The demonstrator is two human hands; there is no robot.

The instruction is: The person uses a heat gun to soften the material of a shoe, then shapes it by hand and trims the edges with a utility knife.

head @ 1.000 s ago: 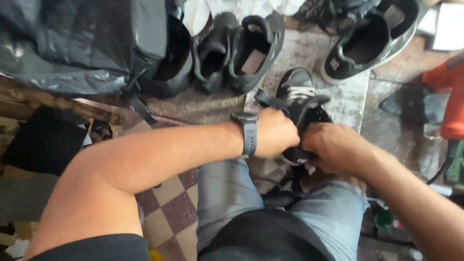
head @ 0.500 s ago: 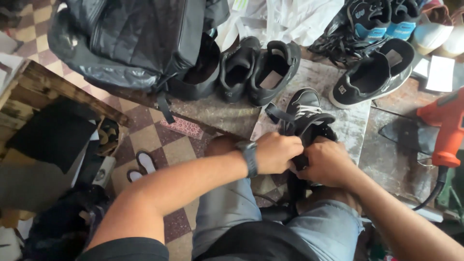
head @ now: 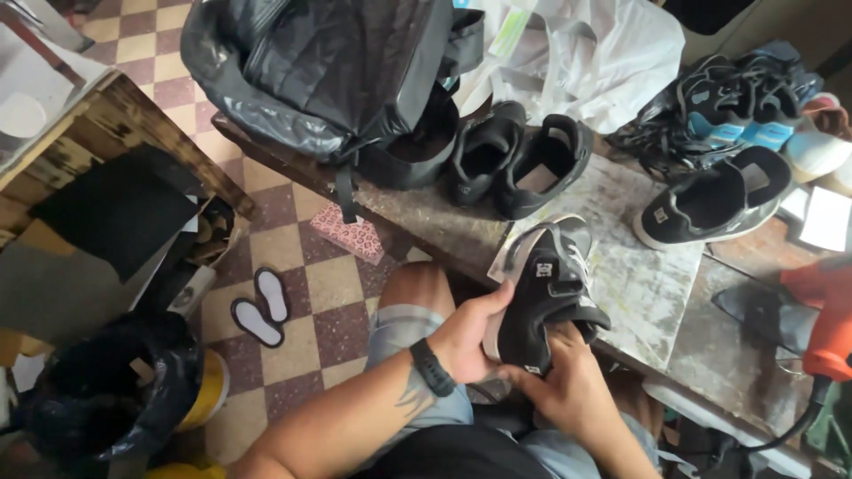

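Note:
I hold a black sneaker [head: 546, 293] with white laces and a white sole edge over my lap, at the front edge of a worn workbench [head: 648, 284]. My left hand [head: 470, 337], with a dark band on its wrist, grips the shoe's left side. From below, my right hand [head: 568, 386] clasps the shoe's lower end, fingers wrapped on it. The shoe's opening faces up and away from me.
On the bench lie a pair of black shoes [head: 519, 160], a single black sneaker [head: 710, 204], more shoes [head: 754, 106] at the far right, a black backpack [head: 328, 71], white plastic bags [head: 595, 53] and an orange power tool [head: 825, 319]. Two insoles [head: 262, 306] lie on the checkered floor beside a bag-lined bin [head: 115, 390].
The view has swung left and down. The sneaker has turned in my hands so its side and sole edge show, and my left hand has shifted from its top to its side.

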